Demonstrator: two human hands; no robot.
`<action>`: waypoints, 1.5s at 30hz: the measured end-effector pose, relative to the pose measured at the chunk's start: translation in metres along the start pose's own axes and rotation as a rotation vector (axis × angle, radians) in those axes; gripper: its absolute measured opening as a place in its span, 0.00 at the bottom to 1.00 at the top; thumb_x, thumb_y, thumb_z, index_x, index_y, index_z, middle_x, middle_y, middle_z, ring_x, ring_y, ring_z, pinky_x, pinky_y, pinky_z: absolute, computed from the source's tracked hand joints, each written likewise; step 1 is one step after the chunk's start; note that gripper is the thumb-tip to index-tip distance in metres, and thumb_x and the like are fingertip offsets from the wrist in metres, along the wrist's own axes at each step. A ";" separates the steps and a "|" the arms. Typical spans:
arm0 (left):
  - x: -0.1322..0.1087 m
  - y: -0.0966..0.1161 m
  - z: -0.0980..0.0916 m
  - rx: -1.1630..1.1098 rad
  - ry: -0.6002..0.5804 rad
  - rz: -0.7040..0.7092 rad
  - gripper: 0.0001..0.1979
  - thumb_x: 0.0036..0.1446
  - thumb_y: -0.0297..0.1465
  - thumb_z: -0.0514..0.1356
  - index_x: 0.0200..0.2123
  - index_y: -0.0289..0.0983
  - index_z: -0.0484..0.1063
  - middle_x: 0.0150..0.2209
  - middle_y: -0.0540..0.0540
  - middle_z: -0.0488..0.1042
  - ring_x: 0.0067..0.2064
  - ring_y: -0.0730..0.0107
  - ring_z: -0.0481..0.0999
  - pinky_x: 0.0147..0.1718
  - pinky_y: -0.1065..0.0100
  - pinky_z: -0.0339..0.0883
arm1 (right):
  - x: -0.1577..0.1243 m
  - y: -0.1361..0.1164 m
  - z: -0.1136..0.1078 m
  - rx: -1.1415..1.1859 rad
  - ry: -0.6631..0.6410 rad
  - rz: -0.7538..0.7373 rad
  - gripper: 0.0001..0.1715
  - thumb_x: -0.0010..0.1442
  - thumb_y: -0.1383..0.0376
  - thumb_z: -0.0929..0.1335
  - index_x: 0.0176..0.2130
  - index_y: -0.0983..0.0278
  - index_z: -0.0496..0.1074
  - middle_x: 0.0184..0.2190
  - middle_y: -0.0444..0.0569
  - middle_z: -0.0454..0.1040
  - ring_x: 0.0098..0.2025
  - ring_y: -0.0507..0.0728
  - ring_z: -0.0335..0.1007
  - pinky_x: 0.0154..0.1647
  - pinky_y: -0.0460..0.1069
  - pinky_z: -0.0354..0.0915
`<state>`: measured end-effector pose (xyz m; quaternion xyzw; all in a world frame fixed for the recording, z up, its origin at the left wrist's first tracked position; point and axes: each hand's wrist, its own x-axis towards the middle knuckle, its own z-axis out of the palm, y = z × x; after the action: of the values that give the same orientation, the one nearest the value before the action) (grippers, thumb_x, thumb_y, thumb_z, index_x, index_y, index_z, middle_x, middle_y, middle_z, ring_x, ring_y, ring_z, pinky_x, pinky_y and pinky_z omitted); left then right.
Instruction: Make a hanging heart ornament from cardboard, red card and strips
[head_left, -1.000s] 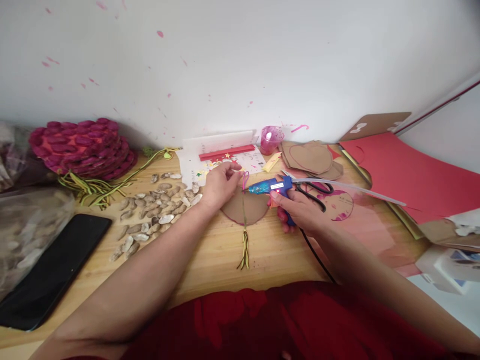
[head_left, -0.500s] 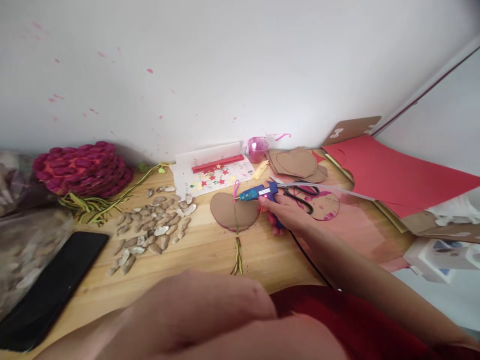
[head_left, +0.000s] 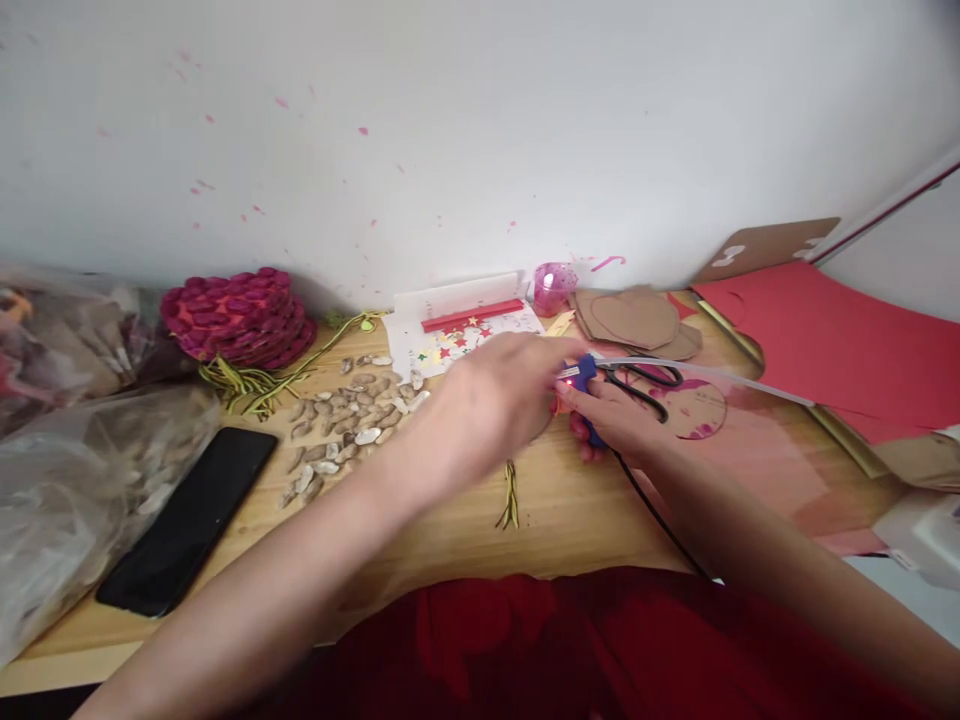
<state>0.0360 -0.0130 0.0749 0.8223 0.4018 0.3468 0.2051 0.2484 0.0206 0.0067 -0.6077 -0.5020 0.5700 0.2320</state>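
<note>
My right hand (head_left: 604, 415) is wrapped round the handle of a blue hot glue gun (head_left: 581, 370) with a lit red light and a long clear glue stick in its back. My left hand (head_left: 499, 390), smeared by motion, reaches across in front of the gun. Its fingers are too blurred to read, and it covers the gun's nozzle and most of a cardboard heart on the table. Below it shows a green and yellow yarn tassel (head_left: 510, 500). Black-handled scissors (head_left: 649, 385) lie just behind my right hand.
Peanut shells (head_left: 352, 415) lie left of centre, near a black phone (head_left: 187, 520) and plastic bags (head_left: 67, 510). Behind are stacked magenta pieces (head_left: 232, 315), star-strewn paper (head_left: 409, 345), a pink cup (head_left: 553, 288) and cardboard hearts (head_left: 634, 318). Red sheets (head_left: 832, 340) lie right; a cord trails frontward.
My left arm has swung up from the near edge to the glue gun, covering the cardboard heart. The view has shifted, while my right hand keeps its hold on the gun.
</note>
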 end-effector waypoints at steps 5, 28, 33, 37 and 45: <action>0.014 -0.100 0.039 -0.017 -0.012 -0.051 0.19 0.62 0.20 0.53 0.53 0.36 0.74 0.49 0.42 0.81 0.50 0.64 0.81 0.53 0.60 0.73 | -0.002 -0.003 0.001 0.015 0.052 0.064 0.15 0.70 0.54 0.65 0.36 0.61 0.63 0.15 0.37 0.65 0.12 0.49 0.64 0.11 0.42 0.58; 0.002 -0.134 0.051 0.041 -0.095 -0.003 0.27 0.63 0.22 0.56 0.65 0.40 0.68 0.50 0.45 0.82 0.53 0.63 0.78 0.57 0.59 0.70 | -0.010 0.005 -0.012 0.130 0.020 0.038 0.22 0.63 0.47 0.70 0.34 0.60 0.63 0.16 0.37 0.65 0.13 0.50 0.63 0.12 0.43 0.60; 0.002 -0.135 0.051 0.030 -0.095 0.009 0.29 0.63 0.22 0.56 0.66 0.42 0.67 0.50 0.46 0.82 0.53 0.62 0.78 0.57 0.58 0.70 | -0.011 0.009 -0.013 0.141 0.014 0.063 0.22 0.63 0.47 0.71 0.34 0.60 0.63 0.15 0.37 0.64 0.13 0.50 0.63 0.12 0.43 0.61; 0.002 -0.136 0.050 0.034 -0.091 0.036 0.27 0.64 0.23 0.57 0.65 0.41 0.68 0.49 0.44 0.81 0.50 0.62 0.78 0.55 0.58 0.71 | -0.011 0.007 -0.009 0.137 0.027 0.110 0.20 0.65 0.49 0.70 0.35 0.60 0.62 0.16 0.37 0.65 0.13 0.49 0.64 0.12 0.42 0.60; 0.002 -0.133 0.049 -0.017 -0.070 0.049 0.25 0.64 0.24 0.57 0.64 0.43 0.70 0.46 0.45 0.81 0.48 0.66 0.79 0.52 0.62 0.72 | -0.011 0.008 -0.008 0.133 0.042 0.092 0.18 0.66 0.50 0.70 0.35 0.60 0.64 0.16 0.37 0.65 0.14 0.50 0.64 0.12 0.43 0.60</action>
<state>0.0035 0.0642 -0.0393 0.8416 0.3713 0.3263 0.2176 0.2598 0.0106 0.0071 -0.6250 -0.4296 0.5993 0.2561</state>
